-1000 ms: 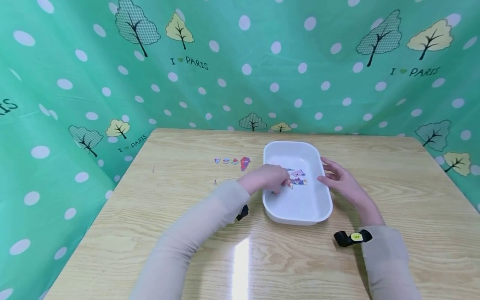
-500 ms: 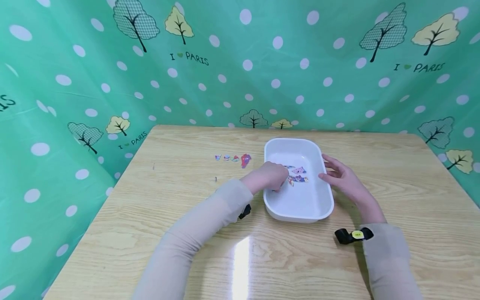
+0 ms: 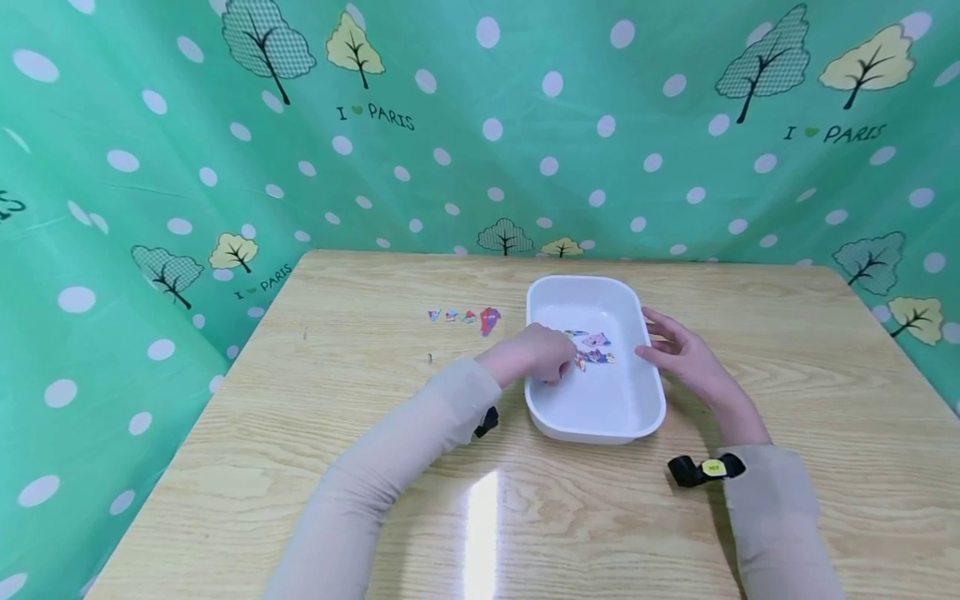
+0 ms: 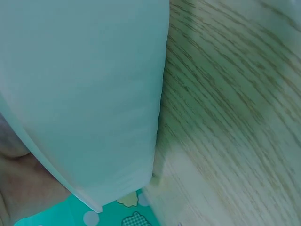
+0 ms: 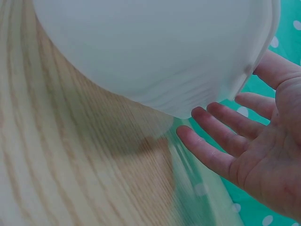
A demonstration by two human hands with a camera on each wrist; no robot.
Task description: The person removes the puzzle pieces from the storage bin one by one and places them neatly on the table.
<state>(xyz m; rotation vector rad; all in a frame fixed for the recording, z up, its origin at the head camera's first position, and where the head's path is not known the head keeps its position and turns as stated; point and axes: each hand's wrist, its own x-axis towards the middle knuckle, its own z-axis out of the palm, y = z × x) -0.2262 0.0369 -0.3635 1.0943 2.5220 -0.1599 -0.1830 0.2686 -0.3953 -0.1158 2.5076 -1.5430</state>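
Note:
A white plastic tub point(image 3: 607, 408) stands on the table, with several small colourful cut-out pieces point(image 3: 596, 357) lying flat on its floor. My left hand point(image 3: 542, 352) reaches over the tub's left side and down inside, beside those pieces. Its fingers bend downward, and the fingertips are hidden, so whether they pinch a piece does not show. On the right side, my right hand point(image 3: 678, 354) holds the tub's rim, thumb over the edge. In the right wrist view its other fingers point(image 5: 221, 136) lie spread against or close to the outer wall.
Left of the tub, several small colourful pieces point(image 3: 468, 317) form a row near the back of the wooden table point(image 3: 360, 367). A tiny piece point(image 3: 430, 358) lies in front of them. A green dotted curtain point(image 3: 420, 167) hangs behind the table.
My left hand stays inside the tub, its fingers shifting slightly. The right hand keeps its place at the rim. The whole head view has tilted a little.

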